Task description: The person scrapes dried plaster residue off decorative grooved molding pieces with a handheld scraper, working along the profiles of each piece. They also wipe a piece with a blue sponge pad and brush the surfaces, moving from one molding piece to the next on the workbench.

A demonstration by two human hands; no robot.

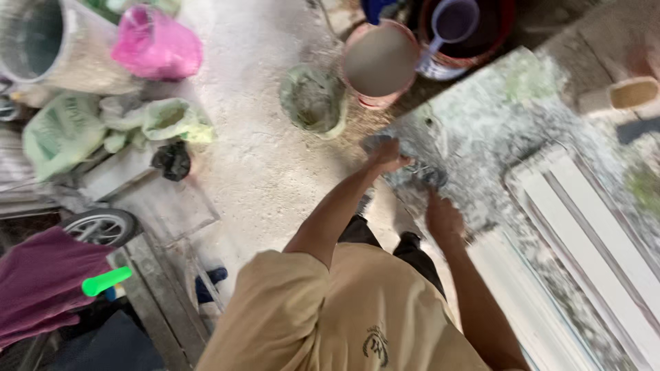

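Here, both hands work at the near corner of the speckled grey stone counter (pixel 481 124): the left hand (pixel 387 155) has its grip closed on a blurred dark grey wad, perhaps a rag (pixel 375 142), at the counter's edge, while the right hand (pixel 443 216) rests on the counter just beside it, its grip too blurred to tell. Beyond the counter's corner stand a pink-rimmed bucket of grey liquid (pixel 380 62) and a crusted green pail (pixel 313 101). Judging by this, firm overlapping strokes with the right hand bracing would serve best.

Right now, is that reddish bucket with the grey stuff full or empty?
Full, nearly to the brim: the reddish bucket shows a flat grey surface close under its rim. What the grey fill is, I cannot tell.
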